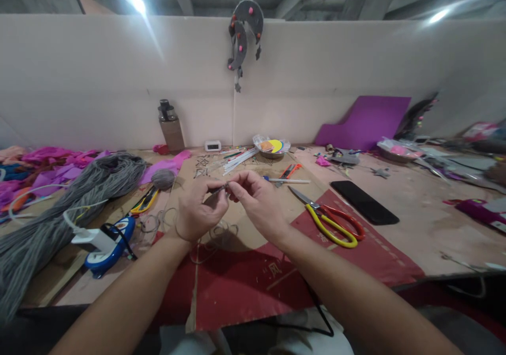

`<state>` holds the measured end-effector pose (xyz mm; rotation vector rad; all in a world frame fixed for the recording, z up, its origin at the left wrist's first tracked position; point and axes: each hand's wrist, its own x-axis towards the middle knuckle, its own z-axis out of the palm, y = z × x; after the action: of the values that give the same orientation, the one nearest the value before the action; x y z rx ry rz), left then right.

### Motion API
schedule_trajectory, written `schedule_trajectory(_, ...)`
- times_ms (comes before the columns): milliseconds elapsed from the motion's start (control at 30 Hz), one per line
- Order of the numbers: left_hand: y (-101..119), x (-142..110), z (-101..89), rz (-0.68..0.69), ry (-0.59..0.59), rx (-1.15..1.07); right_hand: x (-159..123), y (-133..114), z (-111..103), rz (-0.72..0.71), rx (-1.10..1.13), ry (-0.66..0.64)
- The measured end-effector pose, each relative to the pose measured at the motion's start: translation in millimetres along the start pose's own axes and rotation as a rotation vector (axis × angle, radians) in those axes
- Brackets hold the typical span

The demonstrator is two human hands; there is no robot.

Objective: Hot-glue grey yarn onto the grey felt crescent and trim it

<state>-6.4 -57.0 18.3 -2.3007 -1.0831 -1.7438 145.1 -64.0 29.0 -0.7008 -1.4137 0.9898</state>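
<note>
My left hand (200, 210) and my right hand (255, 202) meet above the middle of the table, fingertips pinched together. Between them they grip a small thin grey piece (220, 188); I cannot make out whether it is wire or yarn. Thin loops of wire (217, 234) lie on the cardboard just under my hands. A ball of grey yarn (163, 178) sits to the left, beyond my left hand. Yellow and red handled scissors (330, 222) lie to the right of my right hand.
A thick grey yarn hank (59, 207) lies at left beside a blue and white device (108, 242) with a charger. A black phone (363, 202), purple foam sheet (366, 120), bottle (171, 128), foil bowl (272, 147) and pink scraps (47, 165) crowd the table.
</note>
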Motion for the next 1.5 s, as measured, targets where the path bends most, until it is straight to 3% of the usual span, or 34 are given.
schedule_trajectory(100, 8.1, 2.7, -0.5, -0.175, -0.032, -0.048, -0.8, 1.6, -2.3, -0.086, -0.108, 0.011)
schedule_trajectory(233, 11.7, 6.5, -1.3, -0.251, -0.097, -0.179, -0.3, 2.2, -5.0, -0.112, -0.214, 0.034)
schedule_trajectory(533, 12.2, 10.4, 0.0, -0.536, -0.221, -0.532, 4.5, -3.8, -6.6, 0.001, -0.073, 0.006)
schedule_trajectory(767, 8.3, 12.6, 0.9, -0.532, -0.243, -0.572, 6.8, -3.5, -6.3, 0.047, -0.006, -0.03)
schedule_trajectory(1133, 8.3, 12.2, 5.4, -0.613, -0.323, -0.8, 2.9, 3.4, -9.8, -0.17, -0.371, 0.132)
schedule_trajectory(1333, 7.7, 11.9, 7.1, -0.637, -0.296, -0.83, 5.7, 0.7, -9.5, -0.047, -0.22, 0.053)
schedule_trajectory(1500, 2.8, 10.3, 10.5, -0.678, -0.272, -0.836, 3.9, 2.9, -7.3, -0.072, -0.246, 0.068)
